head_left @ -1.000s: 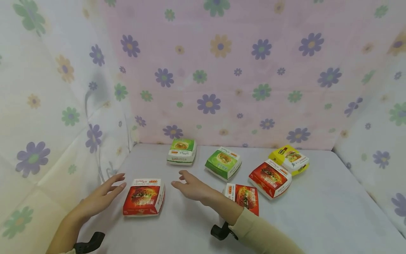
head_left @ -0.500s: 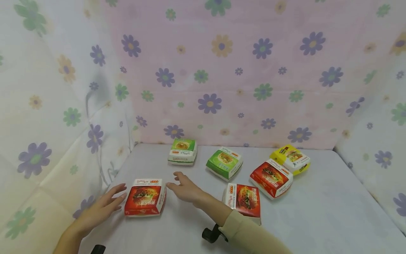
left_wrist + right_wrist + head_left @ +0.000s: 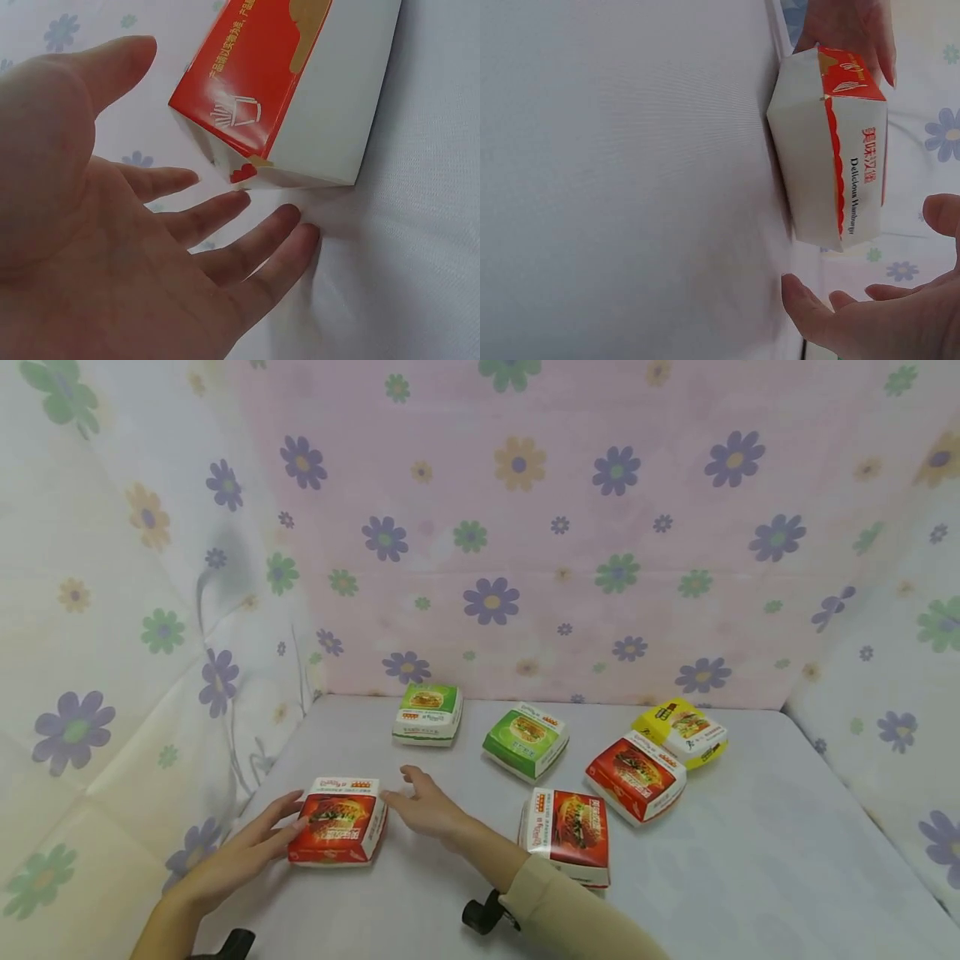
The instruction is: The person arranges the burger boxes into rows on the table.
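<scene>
A red and white hamburger box (image 3: 339, 822) rests on the table at the left, between my two hands. My left hand (image 3: 243, 852) is at its left side, fingers spread; in the left wrist view the fingertips come right up to the box's corner (image 3: 300, 97). My right hand (image 3: 423, 802) is held at the box's right side, thumb toward its upper right edge. In the right wrist view the right hand (image 3: 885, 315) has its fingers loosely bent near the end of the white box side (image 3: 817, 165), and the left hand shows behind the box.
Another red box (image 3: 573, 835) lies just right of my right forearm. Behind are two green boxes (image 3: 427, 714), a third red box (image 3: 636, 777) and a yellow box (image 3: 681, 731) that touch or overlap. Flowered cloth walls (image 3: 487, 527) enclose the white table (image 3: 750, 843).
My right hand has moved left toward the left red box. My left hand has moved right, up to the box's left side. The boxes stay in place.
</scene>
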A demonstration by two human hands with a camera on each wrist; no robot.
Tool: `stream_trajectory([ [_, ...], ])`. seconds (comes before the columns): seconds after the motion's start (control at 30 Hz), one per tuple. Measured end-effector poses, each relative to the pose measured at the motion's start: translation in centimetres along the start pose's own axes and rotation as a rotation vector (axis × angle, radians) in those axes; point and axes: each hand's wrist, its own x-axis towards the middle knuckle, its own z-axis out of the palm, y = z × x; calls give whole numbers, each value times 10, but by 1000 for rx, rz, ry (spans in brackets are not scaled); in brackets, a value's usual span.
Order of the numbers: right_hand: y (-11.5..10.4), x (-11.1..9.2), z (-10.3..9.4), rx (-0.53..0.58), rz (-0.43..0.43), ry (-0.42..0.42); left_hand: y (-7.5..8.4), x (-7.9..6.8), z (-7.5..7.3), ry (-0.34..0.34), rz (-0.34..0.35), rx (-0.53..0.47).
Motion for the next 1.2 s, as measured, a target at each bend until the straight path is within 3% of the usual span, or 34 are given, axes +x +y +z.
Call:
stream_trajectory([
  [0.33, 4, 10, 12, -22, 1, -8, -12, 7, -9, -57, 7, -20],
  [0.7, 8, 14, 18, -71, -35, -14, -18, 17, -22, -173, 25, 1],
  [0.97, 10, 17, 23, -104, -46, -6, -14, 17, -22, -173, 41, 44],
  [1.2, 9, 15, 22, -91, -40, -2, -15, 19, -22, -183, 52, 23],
])
